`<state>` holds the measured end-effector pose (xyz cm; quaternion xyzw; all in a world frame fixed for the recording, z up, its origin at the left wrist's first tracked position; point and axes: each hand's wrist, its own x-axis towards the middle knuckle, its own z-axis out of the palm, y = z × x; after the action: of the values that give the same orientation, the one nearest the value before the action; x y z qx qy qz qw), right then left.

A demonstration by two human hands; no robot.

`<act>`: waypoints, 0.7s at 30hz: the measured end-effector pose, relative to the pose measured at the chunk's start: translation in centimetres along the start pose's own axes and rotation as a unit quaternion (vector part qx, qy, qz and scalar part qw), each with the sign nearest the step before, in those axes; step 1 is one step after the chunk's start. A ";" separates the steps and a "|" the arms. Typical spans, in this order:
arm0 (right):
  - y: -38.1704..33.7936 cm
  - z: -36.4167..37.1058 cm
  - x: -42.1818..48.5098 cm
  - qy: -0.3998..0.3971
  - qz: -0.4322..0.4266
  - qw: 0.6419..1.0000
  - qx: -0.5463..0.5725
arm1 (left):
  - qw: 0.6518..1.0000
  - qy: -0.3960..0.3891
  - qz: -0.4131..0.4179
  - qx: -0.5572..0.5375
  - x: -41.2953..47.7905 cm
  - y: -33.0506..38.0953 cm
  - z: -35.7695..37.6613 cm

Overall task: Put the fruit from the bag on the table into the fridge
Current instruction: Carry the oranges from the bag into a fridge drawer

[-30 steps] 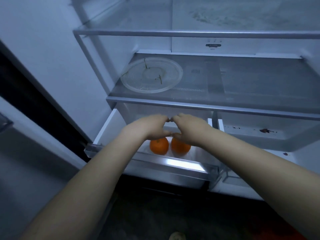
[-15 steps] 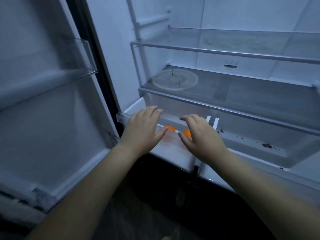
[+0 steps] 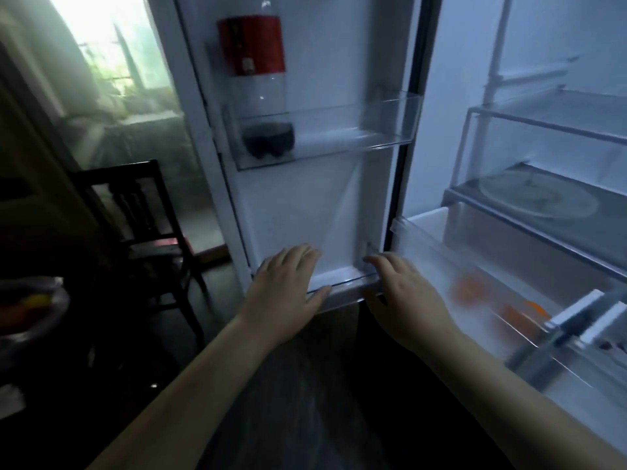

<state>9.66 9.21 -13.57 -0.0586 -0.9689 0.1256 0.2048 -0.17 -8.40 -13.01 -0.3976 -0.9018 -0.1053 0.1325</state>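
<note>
Bare left hand [image 3: 288, 290] and right hand [image 3: 403, 300], fingers straight, holding nothing, near white fridge door [image 3: 305, 215], two round oranges [image 3: 470, 290] in clear plastic drawer [image 3: 437, 262]

red bottle label [image 3: 251, 45] blurred, nothing legible

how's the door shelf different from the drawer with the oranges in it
The door shelf hangs on the open fridge door; the drawer sits low in the fridge body, pulled out past the glass shelf above it. The door shelf holds one upright bottle with a red label; the drawer holds oranges. Both are clear plastic.
</note>
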 end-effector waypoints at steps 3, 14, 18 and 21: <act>-3.8 1.6 1.9 -0.032 -0.056 0.998 0.016 | 0.998 -0.002 -0.067 0.014 -2.6 -3.3 -0.7; -18.1 8.8 9.9 -0.115 -0.211 0.968 0.069 | 0.973 0.039 -0.224 0.044 -10.7 -16.3 -4.3; -23.4 11.9 12.9 -0.131 -0.267 0.952 0.066 | 0.958 0.037 -0.279 0.059 -13.4 -22.1 -5.1; -27.5 14.5 15.4 -0.146 -0.304 0.940 0.056 | 0.947 0.036 -0.313 0.062 -15.1 -26.6 -5.4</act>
<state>-11.98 -17.84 -13.17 0.2691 -0.9513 0.1188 0.0922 -9.31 -38.01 -15.02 -0.0825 -0.9802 -0.0996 0.1496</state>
